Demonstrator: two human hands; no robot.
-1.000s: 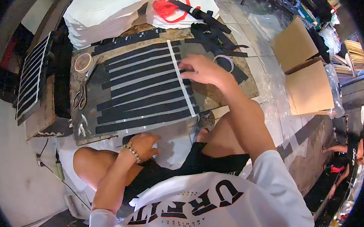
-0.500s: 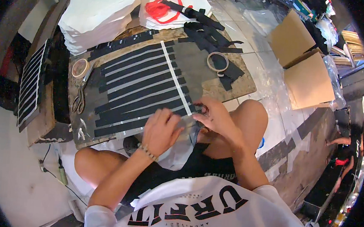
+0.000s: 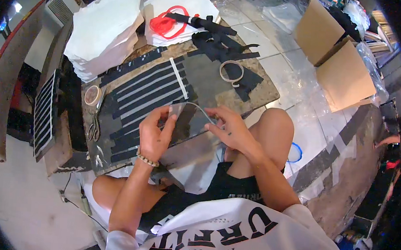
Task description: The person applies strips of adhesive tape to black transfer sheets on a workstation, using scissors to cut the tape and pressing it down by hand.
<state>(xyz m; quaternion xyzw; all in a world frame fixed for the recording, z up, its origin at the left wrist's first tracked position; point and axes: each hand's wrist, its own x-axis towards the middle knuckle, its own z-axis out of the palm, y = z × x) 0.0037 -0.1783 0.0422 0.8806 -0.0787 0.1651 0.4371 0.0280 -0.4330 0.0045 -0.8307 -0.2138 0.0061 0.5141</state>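
Observation:
On the low board in front of me lies a sheet (image 3: pixel 137 103) covered with parallel black strips and lighter gaps, crossed by one narrow white strip (image 3: pixel 178 78). Near that strip's close end, a thin translucent sheet or film (image 3: pixel 177 108) bends upward, its pale edge arching between my hands. My left hand (image 3: pixel 156 129) pinches it between thumb and fingers on the left. At the other end of the arch, my right hand (image 3: pixel 230 131) grips the film with fingers and thumb. Whether this film belongs to the striped sheet, I cannot tell.
Tape rolls (image 3: pixel 92 95) (image 3: pixel 231 73) and scissors (image 3: pixel 94 128) lie on the board. White sheet stacks (image 3: pixel 106 28), red cord (image 3: pixel 163 25) and black fabric strips (image 3: pixel 220 45) are at the back. An open cardboard box (image 3: pixel 345 77) stands right; another striped panel (image 3: pixel 46 114) leans left.
Both hands have risen, my left also shifting left. Between them the translucent film now arches up. The whole view has shifted slightly.

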